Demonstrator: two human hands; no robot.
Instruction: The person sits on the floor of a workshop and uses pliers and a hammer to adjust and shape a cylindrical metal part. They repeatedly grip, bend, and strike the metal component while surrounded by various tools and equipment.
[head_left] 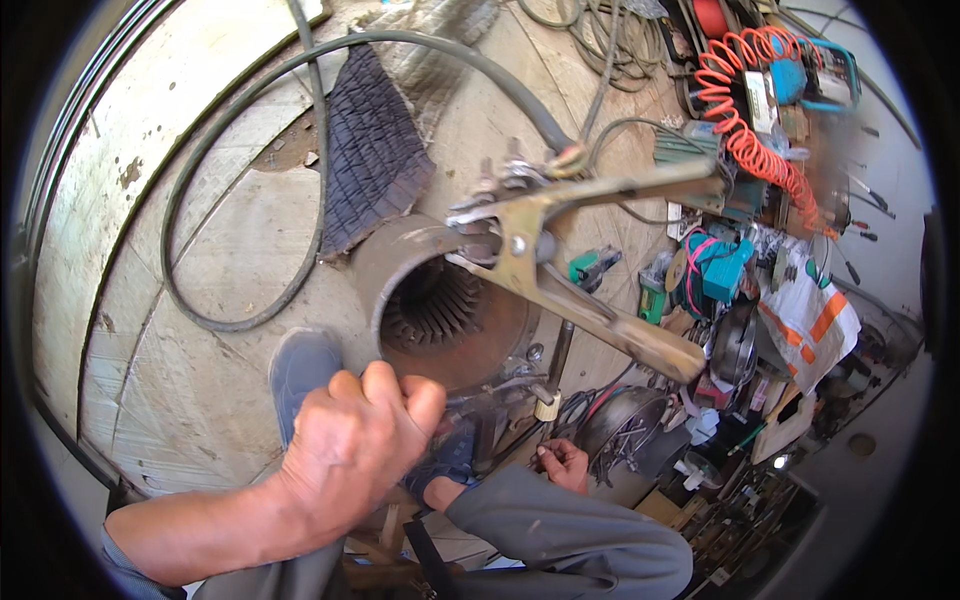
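Note:
My left hand (352,440) is closed in a fist, just in front of a rusty metal cylinder (490,345). What the fist holds, if anything, is hidden. Slanted ribs line the cylinder's inside. A large brass-coloured earth clamp (520,250) bites the cylinder's upper rim, its two handles spread to the right. A thick black cable (500,80) joins the clamp at its far end. Beside my right knee, my right hand (564,466) has its fingers curled together; I cannot make out anything in them. Dark metal parts (500,400) lie between the hands.
A dark quilted cloth (370,150) lies behind the cylinder, with cable looped across the floor. At the right are an orange coiled hose (745,130), a teal tool (725,268), a white and orange sack (810,320) and a round dish (622,420). My shoe (305,370) stands left.

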